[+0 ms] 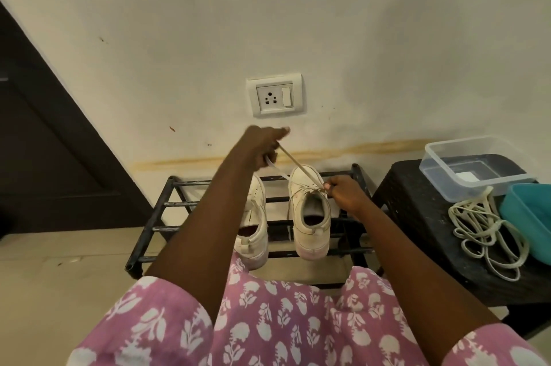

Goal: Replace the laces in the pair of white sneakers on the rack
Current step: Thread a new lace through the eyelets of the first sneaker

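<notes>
Both white sneakers stand on the black rack (167,204), toes toward the wall at 12 o'clock. The left hand (262,145), raised at 11 o'clock of the right sneaker (311,231), grips a lace (293,161) drawn taut from its eyelets. The right hand (343,194) pinches that lace at the shoe's 3 o'clock side. The forearm hides much of the left sneaker (255,225), so its lacing cannot be made out. At 3 o'clock of the rack, a dark stool (417,216) carries a clear tub (432,166), loose laces (489,231) and a teal basin (527,216) cut off by the frame.

Both hands (262,145) (343,191) pull a lace (293,161) from the right sneaker (310,216).
</notes>
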